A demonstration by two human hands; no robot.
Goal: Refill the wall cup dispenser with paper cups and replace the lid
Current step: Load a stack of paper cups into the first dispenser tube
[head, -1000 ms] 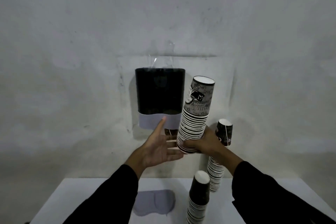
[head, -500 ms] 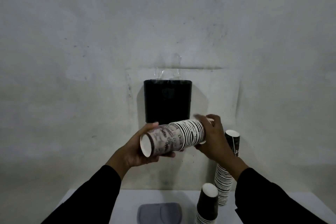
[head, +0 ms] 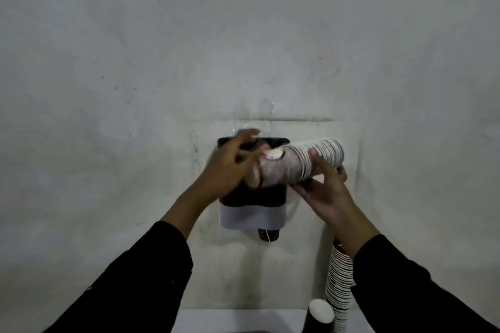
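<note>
Both hands, left hand [head: 227,167] and right hand [head: 324,192], clasp the horizontal paper-cup stack [head: 300,162]; tilting toward the wall cup dispenser [head: 253,205] risks nested cups sliding apart.

Surface [head: 243,322]: white, flat, set against the grey wall; only a strip of it shows along the bottom edge of the view, between the two dark sleeves. Standing on it at the right: one tall stack of nested paper cups [head: 339,289], leaning slightly, its top hidden behind the right forearm; just beside and in front of it, a second stack of dark cups [head: 319,317], white base of the top cup uppermost, lower part cut off by the frame. A dark item at the bottom edge, mid-surface, is too cropped to tell.
</note>
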